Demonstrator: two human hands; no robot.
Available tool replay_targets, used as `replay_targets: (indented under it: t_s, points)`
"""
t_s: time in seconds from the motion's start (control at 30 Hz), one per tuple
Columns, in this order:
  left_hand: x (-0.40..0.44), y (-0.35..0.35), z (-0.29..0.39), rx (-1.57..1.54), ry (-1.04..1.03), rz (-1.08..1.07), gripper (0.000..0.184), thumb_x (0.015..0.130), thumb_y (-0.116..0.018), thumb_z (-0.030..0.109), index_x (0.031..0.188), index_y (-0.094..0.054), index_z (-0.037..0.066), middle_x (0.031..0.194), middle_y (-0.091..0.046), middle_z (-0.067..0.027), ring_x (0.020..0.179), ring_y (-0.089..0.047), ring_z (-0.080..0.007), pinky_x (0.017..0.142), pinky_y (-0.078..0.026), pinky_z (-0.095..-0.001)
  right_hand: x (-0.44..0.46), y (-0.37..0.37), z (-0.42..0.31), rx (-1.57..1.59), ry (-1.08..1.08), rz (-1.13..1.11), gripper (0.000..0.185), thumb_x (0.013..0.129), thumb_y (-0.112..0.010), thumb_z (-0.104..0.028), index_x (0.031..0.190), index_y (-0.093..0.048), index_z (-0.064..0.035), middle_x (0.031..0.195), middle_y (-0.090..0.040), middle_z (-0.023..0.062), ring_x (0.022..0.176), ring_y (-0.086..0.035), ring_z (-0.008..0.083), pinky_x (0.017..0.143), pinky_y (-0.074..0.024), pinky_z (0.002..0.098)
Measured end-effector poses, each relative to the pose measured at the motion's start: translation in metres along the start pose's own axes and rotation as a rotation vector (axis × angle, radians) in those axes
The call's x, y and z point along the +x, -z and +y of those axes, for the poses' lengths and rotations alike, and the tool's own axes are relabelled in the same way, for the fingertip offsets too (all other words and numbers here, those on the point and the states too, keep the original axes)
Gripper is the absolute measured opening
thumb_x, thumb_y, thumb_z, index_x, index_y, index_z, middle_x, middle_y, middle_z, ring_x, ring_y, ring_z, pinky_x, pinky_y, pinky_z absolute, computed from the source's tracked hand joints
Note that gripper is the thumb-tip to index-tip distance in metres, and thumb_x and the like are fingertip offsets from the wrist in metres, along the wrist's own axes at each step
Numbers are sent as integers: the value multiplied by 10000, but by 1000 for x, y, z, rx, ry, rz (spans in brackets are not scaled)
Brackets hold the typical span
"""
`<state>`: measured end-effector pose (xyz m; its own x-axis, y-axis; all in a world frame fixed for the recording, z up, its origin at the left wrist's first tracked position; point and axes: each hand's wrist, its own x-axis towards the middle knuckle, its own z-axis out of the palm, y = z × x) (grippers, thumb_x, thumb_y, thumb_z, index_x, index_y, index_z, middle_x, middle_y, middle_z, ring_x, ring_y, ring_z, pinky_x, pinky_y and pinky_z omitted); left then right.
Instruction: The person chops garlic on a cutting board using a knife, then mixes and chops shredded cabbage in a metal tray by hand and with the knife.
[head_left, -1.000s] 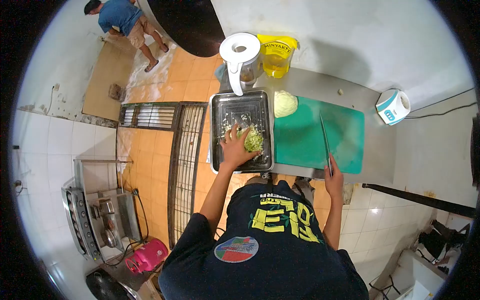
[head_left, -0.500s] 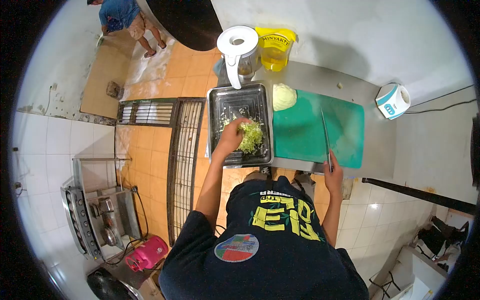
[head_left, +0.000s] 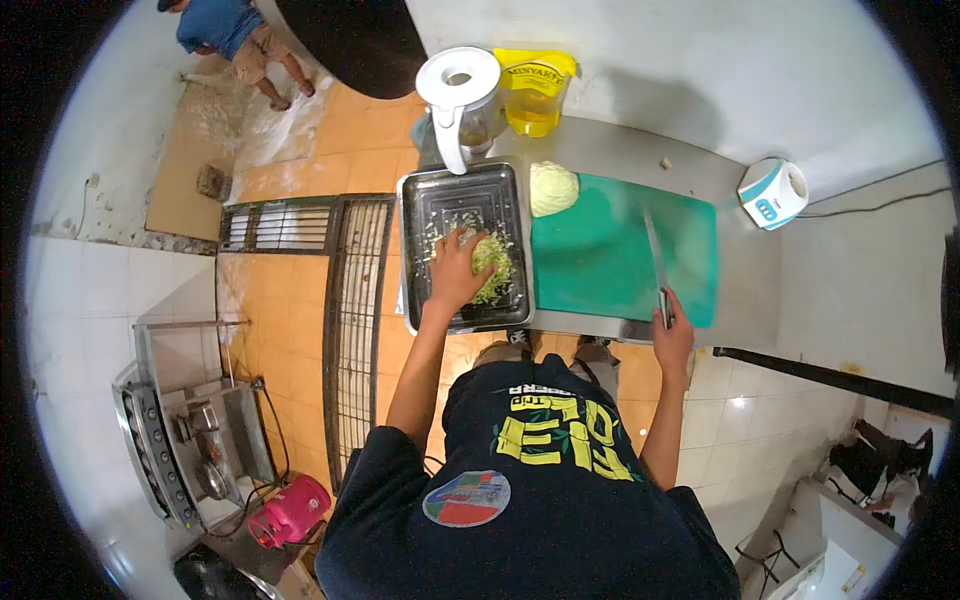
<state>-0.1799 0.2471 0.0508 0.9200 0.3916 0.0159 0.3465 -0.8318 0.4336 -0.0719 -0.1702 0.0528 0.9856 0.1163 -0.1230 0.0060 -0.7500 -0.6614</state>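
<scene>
Cabbage shreds (head_left: 493, 280) lie heaped in the near half of a dark tray (head_left: 425, 205), with loose bits strewn over its floor. The left hand (head_left: 457, 272) is on the heap, fingers spread and thumb apart; whether any shreds sit between those fingers is hard to tell at this size. The right hand (head_left: 673, 335) is closed around the handle of a knife (head_left: 655, 250), its blade pointing away over a green cutting board (head_left: 600, 260). Behind the tray stands a jug (head_left: 480, 125) (white lid, something brownish low inside), and next to it a yellow pouch (head_left: 535, 95) with a golden lower part. A cabbage piece (head_left: 553, 190) rests at the board's far left corner, near the tray's right rim. Tray and board both reach the worktop's (head_left: 640, 150) front edge; a strip of metal runs behind the board to the wall.
</scene>
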Motion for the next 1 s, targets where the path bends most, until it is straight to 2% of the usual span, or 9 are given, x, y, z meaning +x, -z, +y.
replay_targets:
  t_s: [0.07,0.17,0.33,0.47,0.6,0.7,0.87,0.97,1.0]
  points:
    - [-3,-12,5,51,26,-69,554,838,-830,273,1354,-648,188,1421,-527,-157,1263,-544,-434,988,-525,-501,-2,9,-20,-71,-115,-20,547,953,-704,-215,1488,-594,-205,977,-713,103,790,-612,204,758,-517,361]
    - [-4,-36,-7,-65,-20,-70,438,846,-793,151,1267,-674,155,1279,-586,-183,1187,-586,-431,944,-531,-509,6,6,12,-122,-65,110,559,945,-721,-213,1489,-593,-218,1033,-738,170,937,-713,341,809,-538,437]
    - [-9,-30,-6,-285,14,-59,399,848,-628,-99,1190,-687,99,1180,-626,-225,1069,-629,-475,931,-525,-508,18,30,35,-162,-96,192,589,921,-761,-235,1486,-595,-230,1023,-731,152,886,-704,334,793,-535,456]
    - [-7,-13,-20,-385,-86,-56,524,835,-505,-162,1271,-665,79,1361,-594,-243,1112,-621,-498,948,-513,-523,32,49,66,-190,-94,253,609,905,-780,-226,1484,-592,-239,1077,-745,160,901,-712,349,792,-541,469]
    - [-11,-2,-21,-321,-150,-64,642,813,-482,-170,1387,-640,69,1457,-566,-275,1333,-587,-396,1106,-483,-418,47,63,80,-292,-139,266,646,913,-772,-252,1517,-545,-253,1174,-738,150,969,-712,364,826,-548,480]
    - [-5,24,-10,-400,95,-272,569,863,-509,-152,1377,-637,53,1384,-619,-283,1266,-636,-401,1067,-518,-415,56,57,106,-355,-142,363,661,916,-773,-278,1531,-532,-306,1052,-717,99,901,-685,313,773,-527,469]
    - [-3,1,-25,-359,-57,138,404,866,-654,-75,1224,-745,88,1024,-733,-246,887,-728,-402,757,-557,-457,69,65,125,-336,-176,332,644,907,-771,-268,1510,-545,-265,1092,-734,145,1008,-700,368,844,-537,501]
    - [-1,10,-19,-313,125,61,334,890,-682,-31,1195,-751,88,948,-753,-214,835,-742,-379,721,-569,-437,81,66,144,-345,-63,395,615,917,-754,-245,1499,-560,-216,1140,-736,170,1044,-698,379,877,-537,503]
    - [-1,8,-22,-320,75,147,302,904,-691,1,1189,-752,77,949,-761,-204,823,-747,-361,729,-568,-413,83,70,136,-292,-97,347,553,928,-730,-213,1456,-596,-112,1296,-695,181,1183,-664,385,1000,-521,476]
